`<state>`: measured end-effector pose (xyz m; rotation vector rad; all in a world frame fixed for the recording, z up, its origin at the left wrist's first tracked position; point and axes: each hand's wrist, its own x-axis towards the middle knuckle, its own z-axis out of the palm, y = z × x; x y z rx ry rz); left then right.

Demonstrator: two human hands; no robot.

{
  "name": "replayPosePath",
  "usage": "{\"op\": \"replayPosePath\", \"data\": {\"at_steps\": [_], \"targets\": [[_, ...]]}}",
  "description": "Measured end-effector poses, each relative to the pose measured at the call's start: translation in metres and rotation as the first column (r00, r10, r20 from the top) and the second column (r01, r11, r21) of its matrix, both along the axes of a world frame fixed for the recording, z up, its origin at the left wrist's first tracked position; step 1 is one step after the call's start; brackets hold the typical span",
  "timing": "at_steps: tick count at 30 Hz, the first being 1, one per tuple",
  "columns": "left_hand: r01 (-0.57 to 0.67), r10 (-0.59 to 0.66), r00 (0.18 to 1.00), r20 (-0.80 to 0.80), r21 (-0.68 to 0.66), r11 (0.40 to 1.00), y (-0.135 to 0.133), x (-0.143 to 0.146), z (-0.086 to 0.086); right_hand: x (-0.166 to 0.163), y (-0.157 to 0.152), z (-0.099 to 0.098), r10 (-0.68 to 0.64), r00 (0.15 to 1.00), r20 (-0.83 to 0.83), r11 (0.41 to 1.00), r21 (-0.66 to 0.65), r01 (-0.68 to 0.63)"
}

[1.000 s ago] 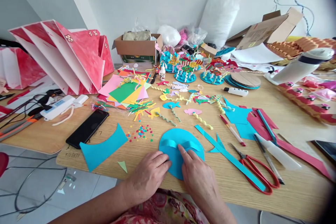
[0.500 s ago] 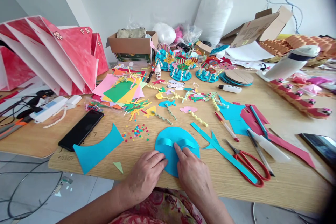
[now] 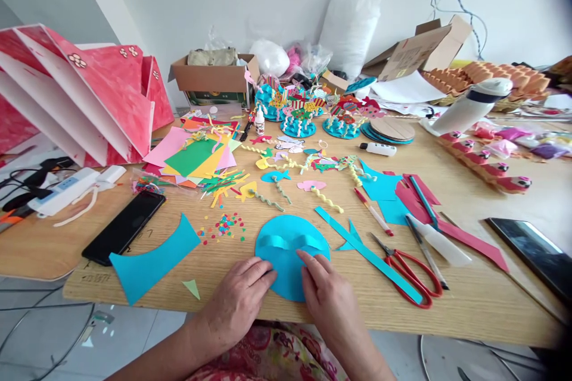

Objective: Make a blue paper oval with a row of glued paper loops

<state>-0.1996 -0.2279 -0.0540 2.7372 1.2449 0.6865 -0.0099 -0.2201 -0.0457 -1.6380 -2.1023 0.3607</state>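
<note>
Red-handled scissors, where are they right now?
In the head view, the red-handled scissors lie on the table to the right of the right hand, with a long blue paper strip across one handle.

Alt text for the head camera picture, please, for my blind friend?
A person's left hand and right hand touch a blue paper disc with two raised arches on a wooden table. Scissors lie to the right, a phone left, paper fish behind.

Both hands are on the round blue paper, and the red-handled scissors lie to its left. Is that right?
Not quite: the head view shows the red-handled scissors to its right. The left hand and right hand are on the round blue paper.
</note>
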Motion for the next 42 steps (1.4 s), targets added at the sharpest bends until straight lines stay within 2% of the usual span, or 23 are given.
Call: {"op": "replayPosePath", "data": {"at_steps": [3,6,11,20,29,42], "targets": [[0.021,-0.021,1.000,0.022,0.007,1.000,0.001,0.001,0.007,0.016,0.000,-0.004,-0.077,0.984,-0.163,0.993,0.074,0.090],[0.064,-0.064,0.998,0.028,-0.006,0.998,0.004,0.007,0.016,0.028,0.004,-0.006,-0.131,0.976,-0.174,0.985,0.084,0.148],[0.113,-0.114,0.993,-0.005,-0.089,0.990,0.011,0.027,0.026,0.031,0.010,-0.007,-0.137,0.976,-0.168,0.982,0.110,0.157],[0.004,-0.017,0.996,-0.084,-0.153,0.988,0.019,0.050,0.014,0.024,0.019,-0.011,-0.168,0.979,-0.116,0.978,0.107,0.180],[0.004,-0.014,0.995,-0.101,-0.100,0.995,0.025,0.056,0.011,0.018,0.029,-0.014,-0.198,0.977,-0.080,0.976,0.073,0.203],[-0.046,0.031,0.988,-0.152,-0.095,0.994,0.026,0.061,0.002,0.018,0.028,-0.018,-0.228,0.967,-0.113,0.968,0.083,0.237]]}}
